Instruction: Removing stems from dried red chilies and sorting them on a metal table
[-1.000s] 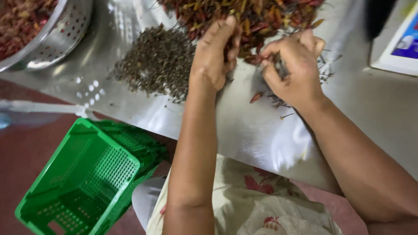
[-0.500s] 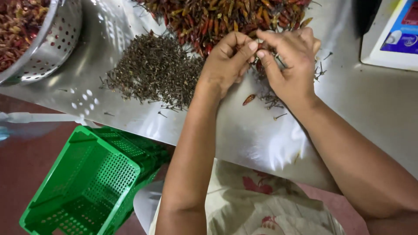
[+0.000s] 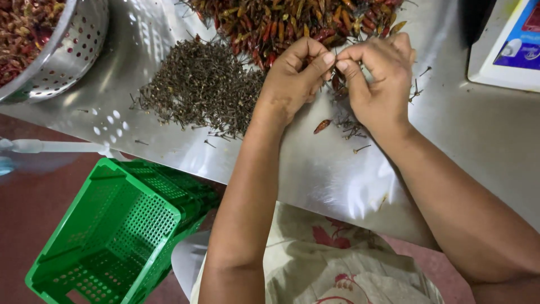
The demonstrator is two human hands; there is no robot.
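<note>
A heap of dried chillies lies at the far edge of the steel desk, a tangle of dark red, orange and yellowish pods, shrivelled and pointing every way. To its left sits a separate grey-brown pile of plucked stems (thin, short, loosely spread). One small red chilli lies alone on the desk, near a few stray stems. Something tiny, probably a chilli, is pinched where the fingertips meet, mostly hidden.

Bright overhead light, hard glare on the steel table, edges perhaps slightly soft.
</note>
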